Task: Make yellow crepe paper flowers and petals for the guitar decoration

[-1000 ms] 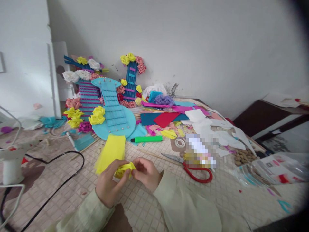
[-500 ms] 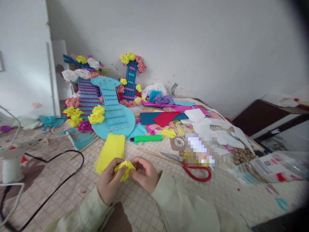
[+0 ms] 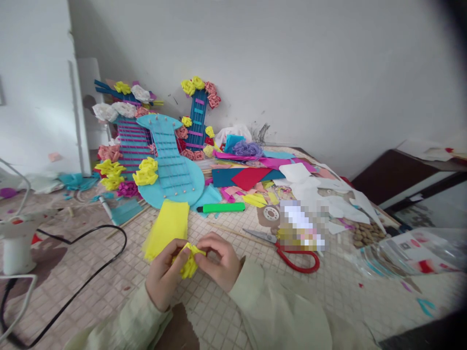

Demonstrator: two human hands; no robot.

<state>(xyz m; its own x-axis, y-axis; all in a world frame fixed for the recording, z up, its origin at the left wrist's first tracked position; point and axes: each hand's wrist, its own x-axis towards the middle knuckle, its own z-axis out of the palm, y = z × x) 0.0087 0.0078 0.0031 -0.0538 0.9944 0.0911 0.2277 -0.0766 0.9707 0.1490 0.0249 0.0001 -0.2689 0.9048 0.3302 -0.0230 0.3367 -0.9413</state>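
Between my two hands is a crumpled yellow crepe paper flower [image 3: 189, 266]. My left hand [image 3: 166, 272] is closed around its left side, the thumb on top. The fingertips of my right hand [image 3: 218, 261] pinch its upper right edge. Just behind my left hand lies a flat yellow sheet of crepe paper [image 3: 170, 224]. Beyond that, a light blue guitar-shaped cutout [image 3: 171, 165] with strings leans upright, a yellow paper flower [image 3: 146, 171] on its lower left.
Red-handled scissors [image 3: 297, 258] lie right of my hands, near a green marker [image 3: 223, 208]. At left stand a white glue gun [image 3: 18, 245] and its black cable [image 3: 109, 265]. A clear plastic bottle [image 3: 408, 253] lies at right. Paper scraps [image 3: 251, 179] cover the back.
The yellow flower has turned and tipped slightly downward between my fingers. My right fingertips have shifted a little along its upper edge; my left hand stays nearly in place.
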